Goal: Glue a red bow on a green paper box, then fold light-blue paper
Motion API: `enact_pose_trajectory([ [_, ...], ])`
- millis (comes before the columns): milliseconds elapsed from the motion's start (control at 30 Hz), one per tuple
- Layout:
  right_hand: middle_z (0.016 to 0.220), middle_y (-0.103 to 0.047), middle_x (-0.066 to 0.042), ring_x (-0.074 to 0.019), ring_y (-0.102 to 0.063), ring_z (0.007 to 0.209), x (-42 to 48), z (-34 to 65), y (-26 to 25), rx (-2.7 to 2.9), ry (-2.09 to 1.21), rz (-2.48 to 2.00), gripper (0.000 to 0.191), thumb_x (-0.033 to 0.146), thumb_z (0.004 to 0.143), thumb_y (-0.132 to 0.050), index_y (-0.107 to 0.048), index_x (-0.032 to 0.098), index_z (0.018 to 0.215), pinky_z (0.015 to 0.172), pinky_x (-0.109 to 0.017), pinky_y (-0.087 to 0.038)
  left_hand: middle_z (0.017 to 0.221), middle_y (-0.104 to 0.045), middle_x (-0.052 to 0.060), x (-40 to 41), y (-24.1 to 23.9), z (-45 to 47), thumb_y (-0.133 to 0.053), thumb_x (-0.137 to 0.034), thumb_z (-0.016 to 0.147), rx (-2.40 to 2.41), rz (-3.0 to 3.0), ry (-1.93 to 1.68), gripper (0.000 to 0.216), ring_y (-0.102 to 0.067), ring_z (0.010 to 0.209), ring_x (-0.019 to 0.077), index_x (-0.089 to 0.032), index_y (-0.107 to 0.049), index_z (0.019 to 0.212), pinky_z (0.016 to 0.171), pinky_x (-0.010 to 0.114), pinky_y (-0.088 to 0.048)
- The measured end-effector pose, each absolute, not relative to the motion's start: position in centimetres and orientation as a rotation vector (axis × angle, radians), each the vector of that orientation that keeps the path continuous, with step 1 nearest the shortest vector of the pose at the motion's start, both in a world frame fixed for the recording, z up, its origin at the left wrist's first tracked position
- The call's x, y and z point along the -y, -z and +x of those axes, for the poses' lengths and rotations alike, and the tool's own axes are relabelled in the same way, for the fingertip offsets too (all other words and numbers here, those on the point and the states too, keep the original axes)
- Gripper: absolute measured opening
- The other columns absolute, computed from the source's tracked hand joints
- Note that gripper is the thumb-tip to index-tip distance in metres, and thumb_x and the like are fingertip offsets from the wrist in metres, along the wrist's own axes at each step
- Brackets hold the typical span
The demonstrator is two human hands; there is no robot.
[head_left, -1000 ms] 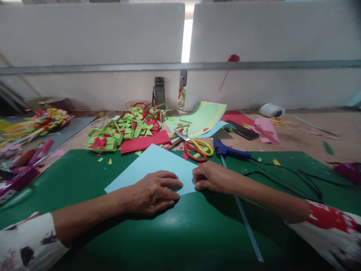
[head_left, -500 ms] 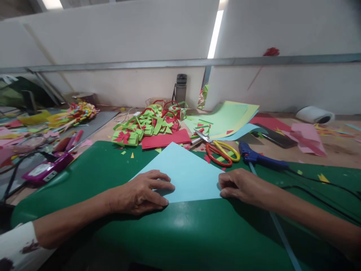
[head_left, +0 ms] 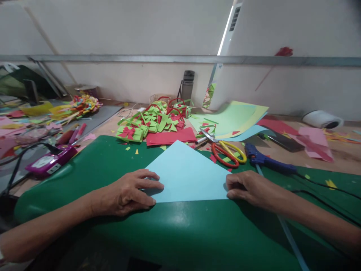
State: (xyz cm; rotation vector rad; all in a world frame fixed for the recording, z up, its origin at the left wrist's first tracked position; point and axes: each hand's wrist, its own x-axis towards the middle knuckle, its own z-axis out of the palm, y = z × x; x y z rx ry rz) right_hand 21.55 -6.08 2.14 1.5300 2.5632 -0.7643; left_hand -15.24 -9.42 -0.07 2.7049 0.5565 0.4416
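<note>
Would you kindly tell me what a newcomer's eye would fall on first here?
A light blue paper triangle lies on the green mat, with the left hand pressing its lower left corner and the right hand at its lower right corner. Behind it sit a heap of green and red paper pieces and the scissors.

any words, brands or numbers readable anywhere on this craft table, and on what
No text here can be read.
White label on the purple device: too blurred to read.
Glue gun, scissors, water bottle: no lettering visible.
Light blue paper under left hand and right hand: blank.
</note>
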Motion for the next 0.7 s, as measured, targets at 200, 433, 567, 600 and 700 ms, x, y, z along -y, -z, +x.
enact_pose_trajectory([
  [200, 0.058, -0.054, 0.002, -0.0133, -0.046, 0.055, 6.1, 21.5, -2.1, -2.593, 0.749, 1.527, 0.017, 0.030, 0.076, -0.057, -0.053, 0.021, 0.063, 0.051, -0.024, -0.028, 0.129, -0.056, 0.008, 10.0, 0.1, -16.3, -0.054, -0.013, 0.088, -0.581, 2.685, -0.478, 0.015, -0.044, 0.122, 0.0272, -0.022, -0.065, 0.093, 0.101, 0.044, -0.040],
  [433, 0.061, -0.058, 0.001, -0.0132, -0.050, 0.057, 6.1, 21.3, -2.8, -2.614, 0.756, 1.588, 0.016, 0.031, 0.077, -0.056, -0.058, 0.020, 0.065, 0.052, -0.023, -0.033, 0.120, -0.060, 0.013, 10.4, 0.3, -15.6, -0.056, -0.014, 0.086, -0.686, 2.739, -0.684, 0.018, -0.053, 0.113, 0.0250, -0.019, -0.058, 0.103, 0.097, 0.043, -0.043],
  [567, 0.075, -0.063, -0.002, -0.0168, -0.056, 0.071, 5.2, 21.4, -3.6, -2.604, 0.545, 1.776, 0.012, 0.030, 0.078, -0.055, -0.060, 0.018, 0.078, 0.061, -0.024, -0.035, 0.123, -0.057, 0.013, 10.3, 0.0, -13.0, -0.056, -0.019, 0.086, -0.626, 2.876, -0.570, 0.022, -0.051, 0.113, 0.0275, -0.019, -0.058, 0.109, 0.097, 0.045, -0.043],
  [600, 0.079, -0.064, -0.003, -0.0178, -0.057, 0.074, 5.0, 21.4, -3.7, -2.587, 0.495, 1.814, 0.012, 0.029, 0.077, -0.056, -0.061, 0.018, 0.081, 0.061, -0.024, -0.035, 0.122, -0.058, 0.012, 10.3, -0.1, -12.4, -0.055, -0.019, 0.087, -0.610, 2.886, -0.541, 0.019, -0.051, 0.113, 0.0276, -0.020, -0.059, 0.105, 0.096, 0.044, -0.043],
  [700, 0.087, -0.066, -0.005, -0.0214, -0.059, 0.080, 4.9, 21.1, -4.0, -2.506, 0.389, 1.892, 0.020, 0.029, 0.073, -0.061, -0.062, 0.019, 0.090, 0.061, -0.025, -0.034, 0.118, -0.059, 0.010, 10.3, -0.1, -11.3, -0.053, -0.017, 0.087, -0.608, 2.846, -0.544, 0.012, -0.052, 0.110, 0.0264, -0.020, -0.062, 0.094, 0.091, 0.039, -0.047],
])
